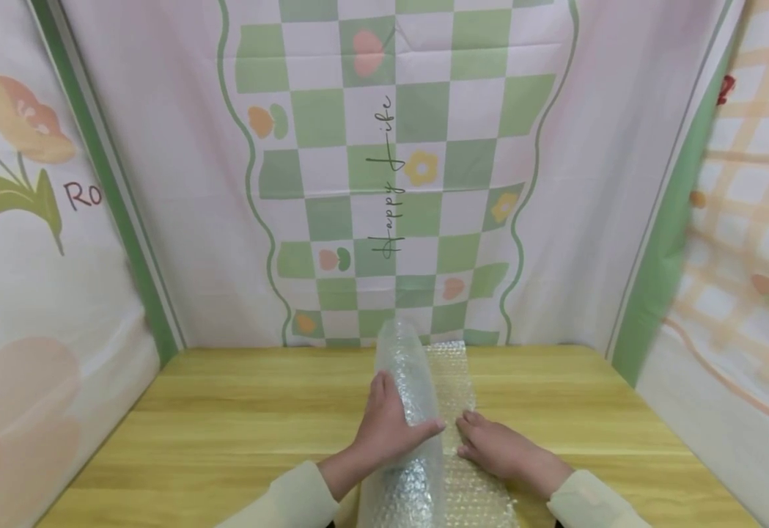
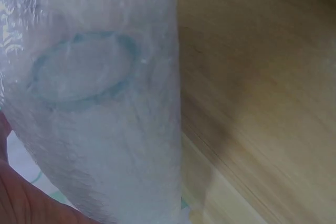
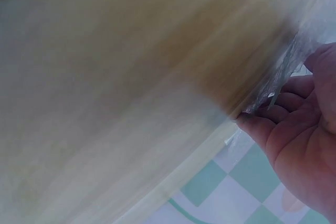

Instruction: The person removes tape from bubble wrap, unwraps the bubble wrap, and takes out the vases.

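Note:
A thick roll of clear bubble wrap [image 1: 405, 469] lies lengthwise on the wooden table, pointing away from me. Its loose flap [image 1: 453, 381] spreads out along the right side. My left hand [image 1: 389, 425] holds the roll around its middle, thumb across the top and fingers down the left side. In the left wrist view the roll [image 2: 105, 140] fills the left half, with a blue-green oval outline showing on it. My right hand [image 1: 499, 447] grips the flap's right edge. In the right wrist view, the clear film passes between the thumb and curled fingers [image 3: 286, 100].
The wood-grain table [image 1: 239, 411] stretches to both sides of the roll. A checkered curtain [image 1: 417, 220] hangs at the back edge, and printed cloths close off the left [image 1: 15, 293] and right [image 1: 740, 308] sides.

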